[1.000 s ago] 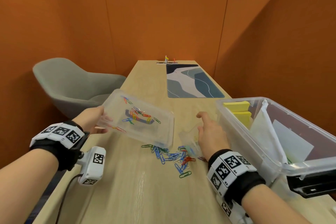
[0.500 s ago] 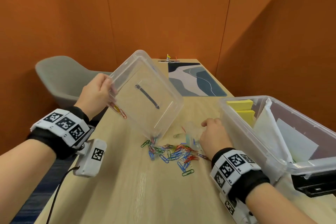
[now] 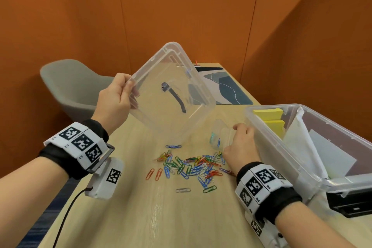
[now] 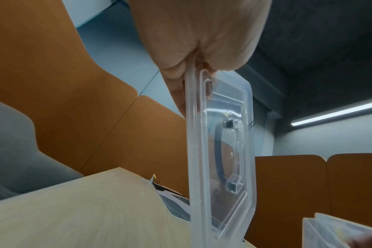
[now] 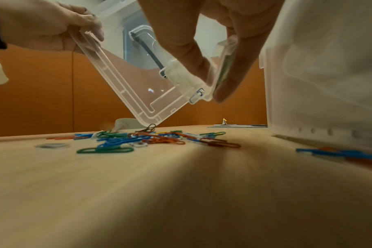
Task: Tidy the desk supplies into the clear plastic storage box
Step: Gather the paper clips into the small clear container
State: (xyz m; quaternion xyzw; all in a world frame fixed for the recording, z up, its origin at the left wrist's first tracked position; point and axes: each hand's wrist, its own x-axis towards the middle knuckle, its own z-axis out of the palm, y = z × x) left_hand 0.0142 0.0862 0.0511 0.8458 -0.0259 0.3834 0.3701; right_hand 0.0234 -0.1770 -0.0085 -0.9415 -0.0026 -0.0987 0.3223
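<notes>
My left hand (image 3: pixel 117 99) grips the tipped lid (image 3: pixel 171 94), my right hand (image 3: pixel 240 148) pinches a little clear case (image 3: pixel 220 134), so I should scoop the paper clips (image 3: pixel 191 164) mid-desk gently toward the storage box (image 3: pixel 267 133) at the right edge.

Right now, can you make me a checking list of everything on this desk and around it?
Surface: wooden table, paper clips scattered loose on it.
Job's things: clear storage box at right, open, holding yellow sticky notes and papers; clear lid tilted above the clips.
Clutter: patterned desk mat at far end.
Hands: left hand grips the lid's edge; right hand pinches a small clear case.
Cables: black cable under the left wrist.
Surroundings: grey chair, orange partitions.
</notes>
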